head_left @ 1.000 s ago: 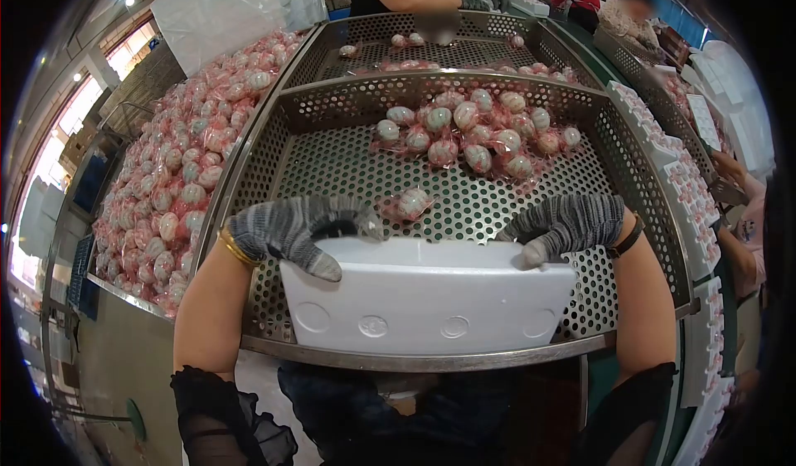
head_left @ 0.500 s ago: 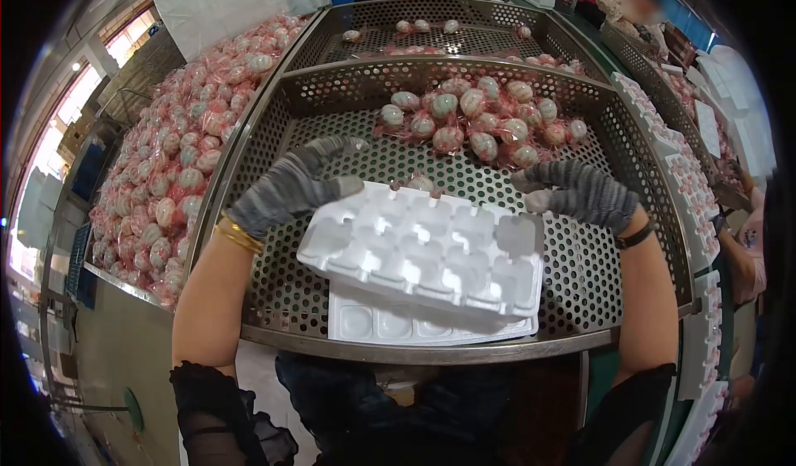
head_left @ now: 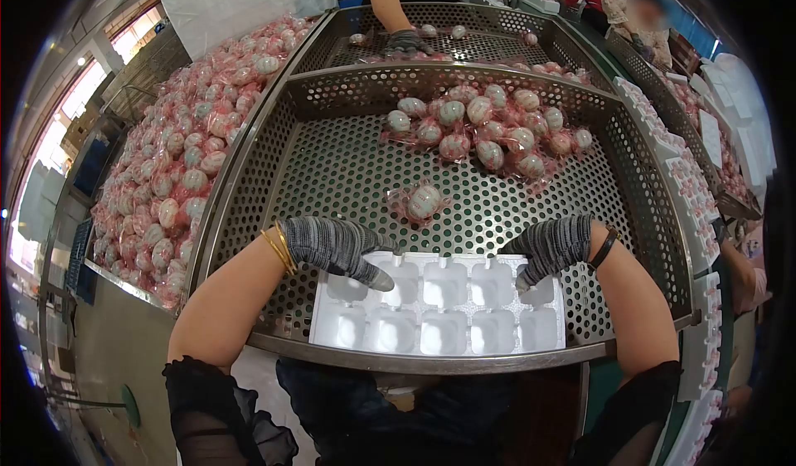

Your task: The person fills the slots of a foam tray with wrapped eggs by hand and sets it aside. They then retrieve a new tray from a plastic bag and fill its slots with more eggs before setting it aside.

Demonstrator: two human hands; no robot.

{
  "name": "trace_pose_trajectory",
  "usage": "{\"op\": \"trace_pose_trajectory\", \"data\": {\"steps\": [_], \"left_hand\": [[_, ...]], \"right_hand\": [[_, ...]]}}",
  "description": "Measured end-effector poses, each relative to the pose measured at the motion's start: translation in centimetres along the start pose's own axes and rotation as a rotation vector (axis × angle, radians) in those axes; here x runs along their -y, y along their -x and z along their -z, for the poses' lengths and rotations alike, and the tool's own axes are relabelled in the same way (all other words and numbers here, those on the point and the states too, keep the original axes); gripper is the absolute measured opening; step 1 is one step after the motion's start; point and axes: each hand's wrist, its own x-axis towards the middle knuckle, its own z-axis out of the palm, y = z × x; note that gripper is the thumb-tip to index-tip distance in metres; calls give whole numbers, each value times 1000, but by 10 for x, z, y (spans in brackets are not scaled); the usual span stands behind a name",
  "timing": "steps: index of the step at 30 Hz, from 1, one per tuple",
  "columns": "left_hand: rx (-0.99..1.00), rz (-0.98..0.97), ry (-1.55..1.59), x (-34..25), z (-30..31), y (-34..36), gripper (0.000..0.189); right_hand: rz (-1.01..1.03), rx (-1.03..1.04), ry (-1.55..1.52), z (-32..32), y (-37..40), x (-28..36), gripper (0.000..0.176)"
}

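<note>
A white foam tray (head_left: 445,333) with square hollows lies flat along the near edge of the perforated metal bin (head_left: 332,167). My left hand (head_left: 338,249), in a grey striped glove, grips its far left edge, with the thumb over a hollow. On the far right corner, my gloved right hand (head_left: 551,249) holds the tray the same way. No eggs sit in the hollows. One plastic-wrapped egg (head_left: 424,201) rests just beyond the tray, between my hands. Several more wrapped eggs (head_left: 489,122) are heaped toward the bin's far wall.
Left of the bin is a large heap of wrapped eggs (head_left: 178,167). Beyond the divider, a co-worker's gloved hand (head_left: 406,41) reaches into another bin section. Filled foam trays (head_left: 692,192) line the right side. Raised metal walls (head_left: 240,192) surround my bin.
Both hands have come down and closed on the tray's far edge. The tilted upper tray now lies flat and straight, hiding the lower one. The co-worker's hand has moved into the far bin section.
</note>
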Motion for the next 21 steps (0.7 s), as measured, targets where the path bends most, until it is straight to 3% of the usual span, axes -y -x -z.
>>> {"op": "trace_pose_trajectory", "data": {"steps": [3,5,6,9,11,13,16,21], "left_hand": [[61,10,39,7,-2,-7,81],[74,-15,63,8,-1,-10,78],[-14,-42,77,8,0,-13,77],[-354,-77,59,7,13,-37,73],[-521,-34,-6,11,18,-67,71],[-547,34,-69,15,20,-94,69],[-549,99,-123,18,18,-119,66],[-611,20,66,26,21,-112,61]], "right_hand": [[7,-5,-10,-1,1,4,56],[-19,-1,-57,-4,-5,4,53],[70,-38,125,-5,-10,1,52],[-53,22,61,3,5,26,55],[19,-22,57,0,7,16,61],[107,-113,65,-4,9,3,66],[20,-53,68,-2,15,7,72],[-62,-52,23,-1,21,13,73]]}}
